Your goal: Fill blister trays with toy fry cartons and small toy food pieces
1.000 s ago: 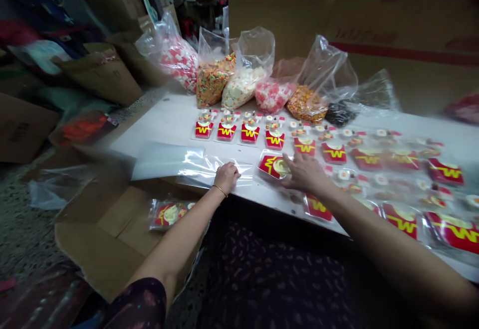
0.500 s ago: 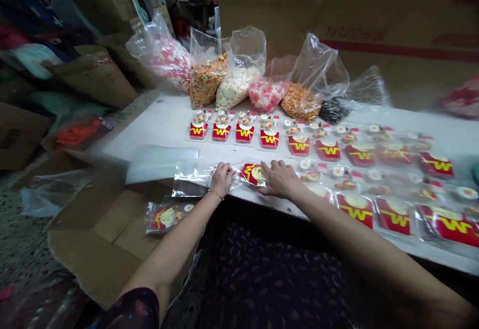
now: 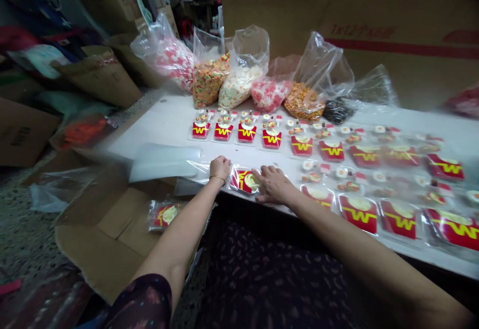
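A clear plastic packet (image 3: 244,181) with a red fries carton piece marked by a yellow zigzag lies at the table's front edge. My right hand (image 3: 275,185) rests on its right part with the fingers stretched out, covering some of it. Just left of the packet is my left hand (image 3: 220,167), its fingers curled closed; what is in them, if anything, is hidden. Left of that hand lies a stack of clear plastic sleeves (image 3: 164,161). Below, in an open cardboard box (image 3: 123,222), sits a similar filled packet (image 3: 164,215).
Rows of red carton pieces (image 3: 272,138) on clear trays with small food charms run along the white table (image 3: 129,134). Behind them stand bags of orange pieces (image 3: 210,80), white pieces (image 3: 239,87) and pink-white pieces (image 3: 270,93). A large cardboard carton (image 3: 284,15) rises behind.
My left hand has moved slightly up and away from the packet's end, and its fingers have curled tighter. The packet and my right hand have shifted a little left. The view has moved slightly.
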Available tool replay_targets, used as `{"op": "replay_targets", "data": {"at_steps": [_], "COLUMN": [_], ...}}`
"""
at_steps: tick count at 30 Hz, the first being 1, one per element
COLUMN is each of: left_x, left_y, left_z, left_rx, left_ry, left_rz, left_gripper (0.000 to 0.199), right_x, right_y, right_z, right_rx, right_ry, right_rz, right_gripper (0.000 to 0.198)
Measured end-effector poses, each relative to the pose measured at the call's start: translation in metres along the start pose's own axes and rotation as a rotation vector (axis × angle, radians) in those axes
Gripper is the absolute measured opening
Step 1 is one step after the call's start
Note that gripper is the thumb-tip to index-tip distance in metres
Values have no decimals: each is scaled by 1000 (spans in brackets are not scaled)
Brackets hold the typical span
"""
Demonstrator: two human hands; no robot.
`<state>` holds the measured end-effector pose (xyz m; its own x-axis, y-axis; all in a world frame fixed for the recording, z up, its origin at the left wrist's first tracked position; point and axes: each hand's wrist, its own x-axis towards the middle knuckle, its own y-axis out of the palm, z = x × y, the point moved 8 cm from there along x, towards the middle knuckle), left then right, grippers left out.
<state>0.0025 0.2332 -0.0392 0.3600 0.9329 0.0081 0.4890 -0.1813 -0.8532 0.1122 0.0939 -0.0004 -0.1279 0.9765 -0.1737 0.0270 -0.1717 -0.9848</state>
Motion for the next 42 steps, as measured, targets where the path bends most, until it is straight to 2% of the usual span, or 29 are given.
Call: {"op": "replay_targets", "data": {"at_steps": [4,6,8,12,15,19,24,28,30,31,34,36,39,42], "left_x": [-2,-3,-6,-19,-22,-23,-37,-39,-35,-32,-26,-26,-30,-38], "left_y": [-5,-11,-13,-9,-7,-1,5,0,-3,-4,-8,-8,-1,15], "left_z": [-2,-2,-6,-22,-33,-52,-78,-81,-75,-72,-65,-66,-80,-108], "left_rx": [-20,-33,-53,-69,-10,131,104,-33,-60,-65,-88,-114,-162,-213], "left_ry": [80,137,235,477,533,568,669,730,716,706,692,691,710,750], "left_rz": [21,39,123,391,475,504,476,481,508,517,520,508,486,446], "left_gripper": [17,23,29,43,34,10,14,13,11,10,9,9,9,9], "right_x": [-2,1,6,12,15,19,23,22,16,13,-5,-14,-14,-3], "right_y": [-1,-1,-1,2,2,0,-3,-3,-8,-11,-6,9,31,44], "right_z": [4,1,-3,-7,-8,-7,3,-1,-18,-32,-75,-89,-83,-57], "right_rx": [-18,-17,4,40,46,57,118,203,270,313,487,664,1057,1454], "right_ry": [-95,-119,-124,-135,-143,-155,-156,-146,-45,57,441,619,724,671], "right_rz": [-18,-15,-5,17,24,21,1,0,-27,-54,-45,21,-19,-134], "right_gripper": [83,85,89,94,96,99,97,105,101,90,37,26,19,12]}}
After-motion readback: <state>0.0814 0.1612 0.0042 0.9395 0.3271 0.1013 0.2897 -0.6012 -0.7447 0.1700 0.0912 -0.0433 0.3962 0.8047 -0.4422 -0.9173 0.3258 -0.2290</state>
